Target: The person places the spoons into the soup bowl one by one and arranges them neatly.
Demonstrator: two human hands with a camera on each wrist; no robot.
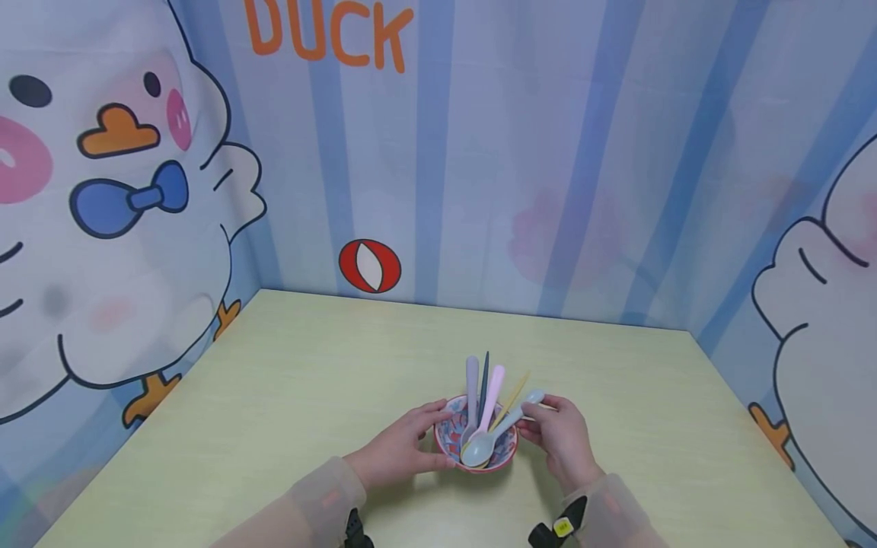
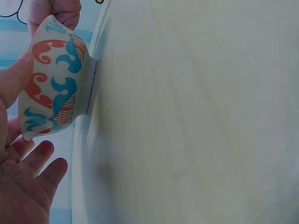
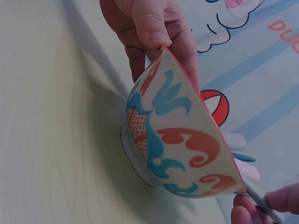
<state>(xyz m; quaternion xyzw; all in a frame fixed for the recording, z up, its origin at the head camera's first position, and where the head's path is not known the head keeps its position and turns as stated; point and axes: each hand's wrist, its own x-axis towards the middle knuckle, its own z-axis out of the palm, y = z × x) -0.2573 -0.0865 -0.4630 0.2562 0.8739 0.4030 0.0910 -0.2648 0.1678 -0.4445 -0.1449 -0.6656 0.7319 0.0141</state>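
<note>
A patterned bowl with a red rim stands at the front of the table, tilted or level I cannot tell. My left hand grips its left side, thumb at the near rim and fingers at the far one. Between thumb and fingers, my right hand pinches the handle end of a pale blue-grey spoon, whose head lies over the bowl. Inside the bowl lean a lavender spoon, a pink spoon, a thin dark blue handle and a thin yellow handle.
The pale wooden table reaches back to a striped blue cloth backdrop printed with ducks and a red-and-white ball. Each wrist wears a dark strap; a small black device sits on the right one.
</note>
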